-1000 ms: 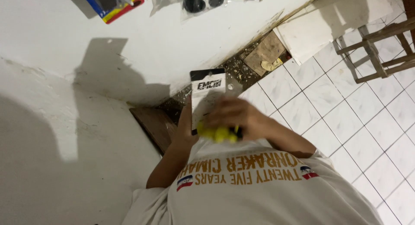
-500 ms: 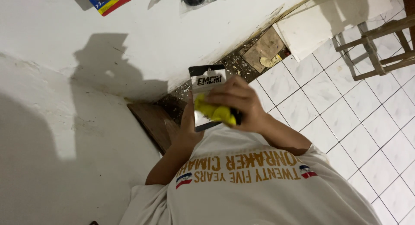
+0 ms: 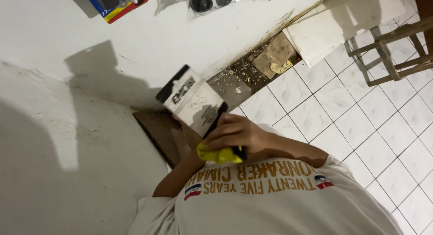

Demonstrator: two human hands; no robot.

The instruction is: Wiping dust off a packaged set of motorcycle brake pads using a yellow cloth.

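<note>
A wide putty knife (image 3: pixel 193 99), its pale blade flecked with grime, juts up and leftward from the right hand (image 3: pixel 234 135), which grips its yellow handle (image 3: pixel 219 154); the left hand is hidden beneath, its state unreadable. Debris (image 3: pixel 241 77) lies beyond; a loosened grip could likely drop the blade onto the tiles (image 3: pixel 343 122).

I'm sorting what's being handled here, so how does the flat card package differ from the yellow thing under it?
The card package is flat, stiff and rectangular; the yellow piece is small and crumpled-looking. The package is white with a black band, the piece plain bright yellow. The package sticks out tilted toward the wall in full view, while the piece is half hidden under the right hand. Both are held at the chest.
</note>
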